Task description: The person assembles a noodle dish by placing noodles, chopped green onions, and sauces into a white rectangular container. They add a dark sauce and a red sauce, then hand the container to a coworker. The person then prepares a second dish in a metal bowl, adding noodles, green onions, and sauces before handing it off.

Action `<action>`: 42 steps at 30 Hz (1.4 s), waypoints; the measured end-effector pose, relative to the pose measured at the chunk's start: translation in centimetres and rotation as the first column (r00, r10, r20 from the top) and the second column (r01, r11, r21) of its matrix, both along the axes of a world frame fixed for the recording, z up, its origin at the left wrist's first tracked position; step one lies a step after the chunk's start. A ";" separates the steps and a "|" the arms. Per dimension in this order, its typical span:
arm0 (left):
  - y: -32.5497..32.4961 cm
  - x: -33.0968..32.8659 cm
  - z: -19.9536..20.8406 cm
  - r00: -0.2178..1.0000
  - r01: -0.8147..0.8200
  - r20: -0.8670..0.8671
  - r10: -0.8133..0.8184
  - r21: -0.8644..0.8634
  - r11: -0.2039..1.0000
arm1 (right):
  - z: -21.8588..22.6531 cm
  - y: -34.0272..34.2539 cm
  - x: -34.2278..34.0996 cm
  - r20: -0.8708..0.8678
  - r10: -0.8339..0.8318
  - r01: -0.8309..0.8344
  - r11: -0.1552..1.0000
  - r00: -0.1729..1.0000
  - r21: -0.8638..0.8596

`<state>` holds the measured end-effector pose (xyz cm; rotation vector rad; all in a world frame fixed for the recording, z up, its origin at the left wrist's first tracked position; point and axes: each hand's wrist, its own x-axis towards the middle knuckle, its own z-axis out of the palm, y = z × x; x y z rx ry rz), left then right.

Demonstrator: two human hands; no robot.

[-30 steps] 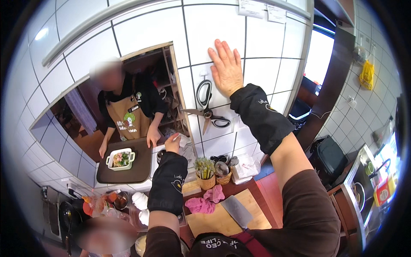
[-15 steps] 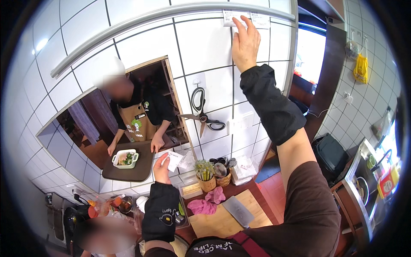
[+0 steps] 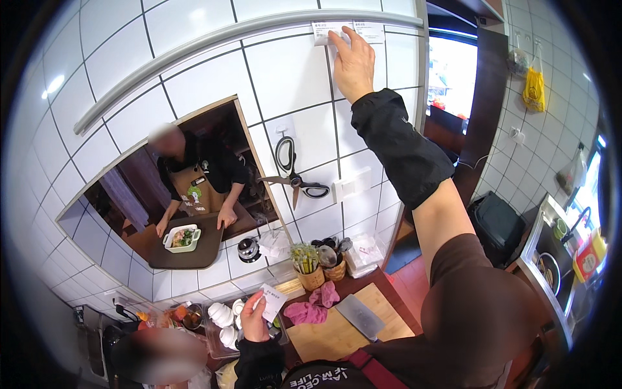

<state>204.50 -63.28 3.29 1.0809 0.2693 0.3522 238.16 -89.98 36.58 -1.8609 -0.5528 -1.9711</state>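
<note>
My right hand (image 3: 355, 67) is raised to a metal rail (image 3: 214, 40) on the tiled wall. Its fingers are stretched and apart, their tips against a printed paper slip (image 3: 322, 32) hanging under the rail. Beside it hangs a second slip (image 3: 370, 32). Lower down, my left hand (image 3: 254, 322) pinches another small white slip (image 3: 275, 301) between thumb and fingers, above a clear bin of white cups (image 3: 221, 315). Through the wall opening, a co-worker in a tan apron grips a brown tray (image 3: 206, 247) bearing a white dish of food (image 3: 182, 238).
Scissors (image 3: 295, 176) hang on the wall. A silver call bell (image 3: 249, 250) stands on the tiled ledge. On the counter are a cutting board (image 3: 382, 310) with a cleaver (image 3: 360, 317), a pink cloth (image 3: 308, 312) and a basket of utensils (image 3: 334, 268). Another person is at lower left.
My left hand has drawn down and toward me with its slip, uncovering the call bell. My right hand stays at the hanging slips. The whole view has shifted slightly.
</note>
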 end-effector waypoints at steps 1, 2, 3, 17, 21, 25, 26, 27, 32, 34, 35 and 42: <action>0.0 -0.5 0.0 1.000 -0.003 0.002 0.003 -0.007 1.000 | 0.0 -0.3 0.1 -0.005 -0.002 0.002 1.000 1.000 0.015; -0.1 -1.1 0.2 1.000 -0.007 0.004 0.007 -0.014 1.000 | 0.0 -0.7 0.2 -0.010 -0.004 0.004 1.000 1.000 0.031; -0.2 -1.3 0.2 1.000 -0.007 0.005 0.007 -0.024 1.000 | 0.0 -1.2 0.1 -0.043 -0.009 0.012 0.998 0.999 0.057; -0.9 -2.0 -0.6 0.999 -0.051 -0.007 0.050 -0.058 0.997 | -0.7 -2.9 2.1 -0.073 0.045 -0.042 0.998 0.996 0.043; -0.7 -2.0 -0.6 0.999 -0.046 0.002 0.046 -0.053 0.997 | 0.0 -2.7 2.5 -0.060 0.071 -0.069 0.997 0.996 0.033; -0.4 -2.4 -0.8 0.998 -0.053 -0.021 0.052 -0.061 0.997 | 0.7 -1.6 2.9 -0.108 0.132 -0.132 0.991 0.985 0.013; -0.4 -2.5 -0.7 0.998 -0.050 -0.026 0.049 -0.064 0.997 | 0.8 -1.1 3.0 -0.123 0.154 -0.154 0.988 0.980 0.010; -0.4 -2.6 -0.7 0.998 -0.050 -0.034 0.048 -0.070 0.996 | 0.9 -0.4 2.7 -0.117 0.165 -0.165 0.986 0.979 0.003; -0.5 -2.5 -1.3 0.998 -0.058 -0.025 0.057 -0.055 0.997 | 0.5 3.8 1.3 -0.019 0.180 -0.181 0.982 0.983 -0.055; -0.5 -2.6 -1.5 0.998 -0.057 -0.027 0.055 -0.069 0.996 | 0.7 5.3 0.2 -0.004 0.198 -0.198 0.978 0.980 -0.070; -0.4 -2.6 -1.7 0.998 -0.062 -0.028 0.060 -0.074 0.995 | 0.8 5.7 0.0 0.005 0.197 -0.196 0.978 0.980 -0.074; 0.0 -3.3 -1.7 0.996 -0.077 -0.056 0.072 -0.089 0.993 | 0.8 5.6 0.0 0.054 0.338 -0.336 0.941 0.939 -0.045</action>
